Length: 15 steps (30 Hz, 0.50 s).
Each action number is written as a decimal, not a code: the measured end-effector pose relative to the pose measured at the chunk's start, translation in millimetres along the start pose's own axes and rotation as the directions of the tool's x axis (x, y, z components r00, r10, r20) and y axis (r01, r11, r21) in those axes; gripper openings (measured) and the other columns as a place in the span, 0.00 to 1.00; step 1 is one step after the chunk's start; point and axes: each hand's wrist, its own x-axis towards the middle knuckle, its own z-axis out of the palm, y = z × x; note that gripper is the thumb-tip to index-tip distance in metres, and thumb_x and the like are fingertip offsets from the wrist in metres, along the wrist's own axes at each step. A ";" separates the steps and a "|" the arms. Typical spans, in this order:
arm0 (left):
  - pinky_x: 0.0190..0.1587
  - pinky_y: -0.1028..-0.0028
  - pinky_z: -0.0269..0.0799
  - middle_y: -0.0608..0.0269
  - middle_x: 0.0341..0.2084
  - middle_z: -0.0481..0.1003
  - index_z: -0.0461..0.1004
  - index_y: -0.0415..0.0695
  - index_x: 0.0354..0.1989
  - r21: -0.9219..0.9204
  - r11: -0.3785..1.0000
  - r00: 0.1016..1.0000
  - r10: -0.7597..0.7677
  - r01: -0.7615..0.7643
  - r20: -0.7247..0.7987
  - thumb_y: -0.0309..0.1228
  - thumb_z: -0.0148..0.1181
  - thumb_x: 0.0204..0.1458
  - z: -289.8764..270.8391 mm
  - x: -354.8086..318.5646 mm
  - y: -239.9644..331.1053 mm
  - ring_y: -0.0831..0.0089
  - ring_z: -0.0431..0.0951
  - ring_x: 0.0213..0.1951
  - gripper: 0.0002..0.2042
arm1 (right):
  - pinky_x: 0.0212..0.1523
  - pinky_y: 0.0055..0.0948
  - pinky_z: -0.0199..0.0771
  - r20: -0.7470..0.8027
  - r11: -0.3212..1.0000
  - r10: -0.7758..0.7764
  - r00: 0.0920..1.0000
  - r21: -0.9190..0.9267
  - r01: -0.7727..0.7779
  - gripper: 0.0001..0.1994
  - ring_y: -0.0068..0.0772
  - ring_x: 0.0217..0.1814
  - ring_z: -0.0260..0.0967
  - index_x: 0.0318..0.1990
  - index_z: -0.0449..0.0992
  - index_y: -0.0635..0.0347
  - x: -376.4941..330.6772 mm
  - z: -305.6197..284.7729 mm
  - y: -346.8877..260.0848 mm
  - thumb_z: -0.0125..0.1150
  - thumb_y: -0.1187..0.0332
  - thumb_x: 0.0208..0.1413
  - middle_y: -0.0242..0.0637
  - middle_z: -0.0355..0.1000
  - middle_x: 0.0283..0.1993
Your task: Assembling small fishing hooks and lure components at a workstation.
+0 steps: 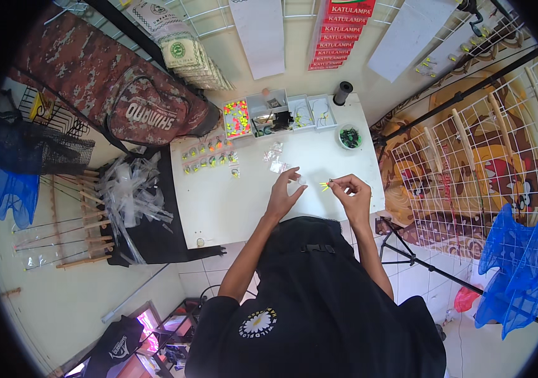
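Note:
Over the white table [250,214], my left hand [281,194] has its thumb and fingers curled around a small clear plastic bag [294,186]. To its right, my right hand [352,191] pinches a few thin bright yellow pieces [325,186] that point toward the left hand; their exact kind is too small to tell. Beyond the left hand lie small clear bags [277,166]. Rows of filled clear packets [208,155] with yellow and orange bits sit at the table's left.
At the table's back stand a box of pink and yellow beads [237,118], a grey organizer [271,120], white trays [323,112], a black cylinder [342,92] and a round tub of dark green pieces [349,137]. A camouflage bag [117,88] leans at the left. A wire grid [470,164] stands right.

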 end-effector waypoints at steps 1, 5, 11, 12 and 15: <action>0.51 0.66 0.69 0.57 0.43 0.75 0.67 0.42 0.57 -0.058 0.998 0.999 0.036 -0.037 -0.023 0.31 0.68 0.48 -3.3 -0.2 12.4 0.64 0.75 0.46 0.27 | 0.28 0.17 0.56 0.004 1.000 -0.019 1.000 0.000 0.019 0.05 0.11 0.26 0.61 0.31 0.80 0.64 0.9 1.9 0.2 0.68 0.72 0.50 0.28 0.76 0.27; 0.51 0.65 0.69 0.58 0.44 0.76 0.67 0.42 0.56 -0.069 0.989 0.990 0.128 -0.132 -0.059 0.30 0.70 0.46 -8.2 -2.0 45.4 0.64 0.75 0.48 0.27 | 0.30 0.23 0.62 -0.006 0.993 -0.029 1.000 -0.118 0.028 0.05 0.20 0.28 0.63 0.31 0.81 0.61 2.9 2.2 -13.6 0.67 0.71 0.47 0.29 0.77 0.28; 0.51 0.65 0.70 0.57 0.44 0.77 0.68 0.41 0.53 0.071 0.947 0.938 0.319 -0.312 -0.136 0.26 0.72 0.43 -10.8 -3.3 72.4 0.64 0.76 0.47 0.27 | 0.32 0.28 0.64 0.007 0.963 -0.131 0.991 -0.237 0.129 0.05 0.27 0.29 0.63 0.30 0.81 0.60 6.4 0.6 -21.2 0.67 0.71 0.45 0.31 0.76 0.26; 0.51 0.64 0.70 0.58 0.43 0.76 0.69 0.42 0.52 0.072 0.936 0.927 0.351 -0.344 -0.131 0.27 0.71 0.44 -10.5 -3.2 74.5 0.62 0.75 0.47 0.25 | 0.32 0.30 0.64 0.010 0.958 -0.137 0.991 -0.254 0.135 0.05 0.28 0.29 0.63 0.29 0.81 0.60 7.4 0.6 -19.0 0.67 0.71 0.44 0.32 0.75 0.25; 0.50 0.63 0.69 0.58 0.42 0.75 0.70 0.43 0.51 0.087 0.914 0.907 0.405 -0.397 -0.118 0.27 0.70 0.44 -10.8 -2.3 79.5 0.59 0.74 0.46 0.24 | 0.32 0.31 0.64 0.004 0.945 -0.143 0.990 -0.296 0.138 0.05 0.29 0.28 0.63 0.29 0.81 0.60 7.9 1.8 -23.7 0.67 0.71 0.44 0.32 0.75 0.25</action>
